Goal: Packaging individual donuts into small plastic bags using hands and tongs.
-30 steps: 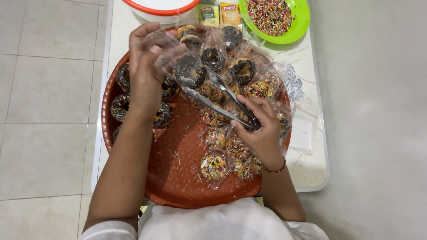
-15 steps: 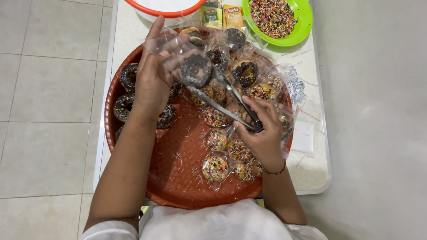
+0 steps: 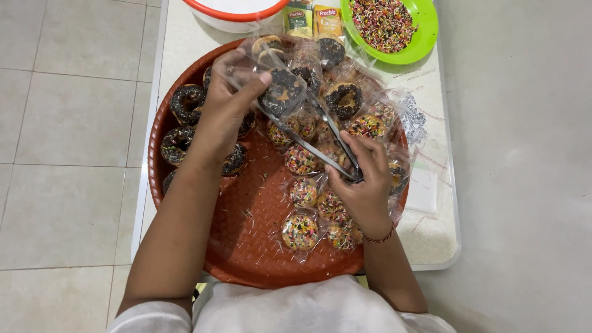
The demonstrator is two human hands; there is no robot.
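Chocolate doughnut (image 3: 280,92) in tongs (image 3: 320,132), beside left fingers (image 3: 256,83).

The tongs (image 3: 320,132) run from the right grip (image 3: 364,179) up and leftward to a doughnut (image 3: 280,92) inside the bag (image 3: 259,68) pinched by the left grip (image 3: 225,108). Bare doughnuts (image 3: 185,102) lie left of that grip, wrapped ones (image 3: 300,231) below the right, all in the tray (image 3: 246,246) on the surface (image 3: 431,234). A sprinkle bowl (image 3: 391,28) sits beyond.

Single head-worn camera, looking steeply down from close above; tray (image 3: 185,216) centred, table (image 3: 444,246) edge and floor (image 3: 68,185) at both sides.
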